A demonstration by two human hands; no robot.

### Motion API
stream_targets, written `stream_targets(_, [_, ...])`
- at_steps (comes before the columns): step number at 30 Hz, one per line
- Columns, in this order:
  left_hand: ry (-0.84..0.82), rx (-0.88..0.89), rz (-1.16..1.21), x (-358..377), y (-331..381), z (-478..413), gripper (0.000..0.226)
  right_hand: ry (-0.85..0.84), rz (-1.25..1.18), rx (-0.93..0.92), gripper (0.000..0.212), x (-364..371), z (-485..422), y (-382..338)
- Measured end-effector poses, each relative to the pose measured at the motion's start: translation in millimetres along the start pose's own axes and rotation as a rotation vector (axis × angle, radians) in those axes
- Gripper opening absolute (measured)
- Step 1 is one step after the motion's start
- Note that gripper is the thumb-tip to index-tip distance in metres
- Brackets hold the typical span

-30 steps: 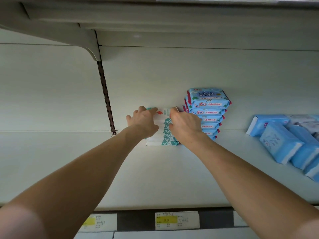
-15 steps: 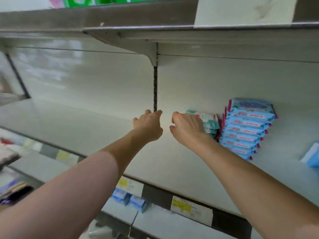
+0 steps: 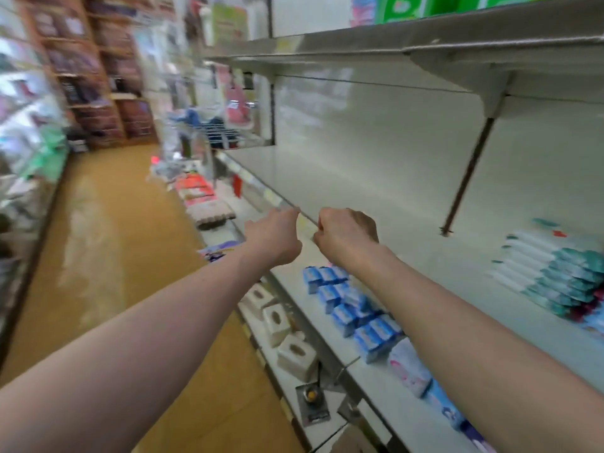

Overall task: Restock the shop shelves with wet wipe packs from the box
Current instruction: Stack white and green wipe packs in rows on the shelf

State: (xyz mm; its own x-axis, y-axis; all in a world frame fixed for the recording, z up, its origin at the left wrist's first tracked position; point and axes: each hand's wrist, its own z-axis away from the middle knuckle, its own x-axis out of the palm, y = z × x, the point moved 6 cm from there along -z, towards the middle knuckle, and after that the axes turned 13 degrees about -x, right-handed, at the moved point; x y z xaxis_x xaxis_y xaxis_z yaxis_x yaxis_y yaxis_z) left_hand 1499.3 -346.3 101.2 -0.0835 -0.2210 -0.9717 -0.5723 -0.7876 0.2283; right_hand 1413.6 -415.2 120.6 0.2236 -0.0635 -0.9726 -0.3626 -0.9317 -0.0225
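Hands pulling back from wipe stack (image 3: 555, 276), now empty: left hand (image 3: 274, 237) loosely curled, right hand (image 3: 346, 238) fisted; likely fetching more.

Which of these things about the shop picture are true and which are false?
1. The left hand and the right hand hold nothing. True.
2. The stack of wipe packs lies on the shelf, to the right of both hands. True.
3. The right hand touches the stack. False: it is well apart from it.
4. The floor is blue. False: it is yellowish brown.
5. The small blue packs sit above the hands. False: they sit on a lower shelf, below the hands.
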Motion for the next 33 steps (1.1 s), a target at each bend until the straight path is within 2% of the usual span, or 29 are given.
stream_targets(7, [0.021,-0.25,-0.057,-22.7,-152.2,32.2,0.056,-0.003,-0.074,-0.286,0.028,17.3,-26.8,-148.3])
stream_targets(11, [-0.001,-0.422,-0.044,-26.6,-243.9,67.4,0.06,-0.038,-0.089,-0.423,0.023,38.9,-26.8,-241.8])
stream_targets(22, [-0.092,-0.747,-0.02,-18.3,-475.1,190.6,0.058,-0.243,-0.092,-0.695,0.007,115.2,13.6,-484.2])
stream_targets(26, [-0.169,-0.84,0.046,0.8,-546.2,235.4,0.057,-0.333,-0.107,-0.79,0.013,151.8,37.9,-555.0])
stream_targets(31, [-0.241,-0.975,0.175,35.7,-613.8,294.0,0.046,-0.468,-0.137,-0.894,0.006,194.4,75.5,-625.5])
stream_targets(33, [-0.254,-1.034,0.204,55.0,-636.7,317.3,0.05,-0.522,-0.125,-0.94,0.006,211.8,92.2,-646.6])
